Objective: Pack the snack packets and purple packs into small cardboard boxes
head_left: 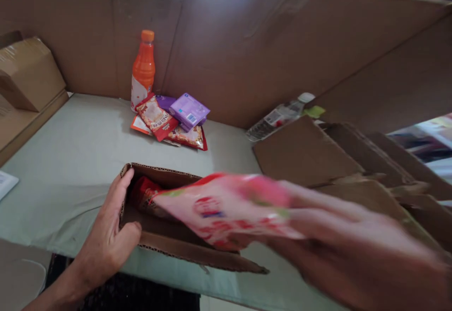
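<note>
An open cardboard box (pixel 169 250) rests near the front of the pale green surface. My left hand (pixel 113 235) grips the box's left end, thumb on the near side and fingers at the far corner. My right hand (pixel 339 231), blurred by motion, holds a pink and white snack bag (pixel 219 209) by its right end. The bag slants over the box, its left tip inside the opening. A red snack packet (pixel 144 192) lies in the box's left part; the bag hides the rest of the inside.
Behind the box stands an orange bottle (pixel 143 68), beside red snack packets (pixel 157 117) and a purple packet (pixel 189 110). A clear bottle (pixel 277 118) leans at the back right. Cardboard boxes (pixel 307 151) crowd the right; another box (pixel 30 73) sits left. Tall cardboard walls (pixel 229 42) enclose the back.
</note>
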Demonstrator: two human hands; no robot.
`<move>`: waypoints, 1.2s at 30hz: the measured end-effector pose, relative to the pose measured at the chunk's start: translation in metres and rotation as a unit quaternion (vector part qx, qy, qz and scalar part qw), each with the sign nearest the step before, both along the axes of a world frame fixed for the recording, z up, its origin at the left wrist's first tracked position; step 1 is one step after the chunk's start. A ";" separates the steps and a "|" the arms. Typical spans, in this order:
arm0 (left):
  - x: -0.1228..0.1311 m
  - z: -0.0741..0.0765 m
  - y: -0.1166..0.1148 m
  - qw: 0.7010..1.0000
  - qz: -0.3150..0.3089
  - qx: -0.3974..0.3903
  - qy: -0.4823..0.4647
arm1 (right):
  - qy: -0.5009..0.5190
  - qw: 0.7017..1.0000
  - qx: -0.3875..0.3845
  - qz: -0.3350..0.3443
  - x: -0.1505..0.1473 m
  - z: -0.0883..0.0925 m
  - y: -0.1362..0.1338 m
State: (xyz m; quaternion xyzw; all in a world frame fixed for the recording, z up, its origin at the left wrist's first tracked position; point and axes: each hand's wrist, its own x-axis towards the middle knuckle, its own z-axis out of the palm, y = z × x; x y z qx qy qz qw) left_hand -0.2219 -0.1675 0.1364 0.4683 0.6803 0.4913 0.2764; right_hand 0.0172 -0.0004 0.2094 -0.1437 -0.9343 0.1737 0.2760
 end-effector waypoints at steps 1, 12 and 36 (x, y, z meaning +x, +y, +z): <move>-0.001 0.000 0.000 1.000 -0.004 -0.001 0.002 | -0.026 0.999 0.013 0.034 -0.006 -0.002 -0.007; -0.002 -0.005 0.000 1.000 -0.007 0.001 0.023 | -0.319 0.934 -0.011 0.162 -0.064 -0.031 -0.010; -0.005 -0.018 -0.037 0.942 0.071 0.123 0.305 | -0.133 0.989 -0.070 0.002 0.017 -0.060 0.008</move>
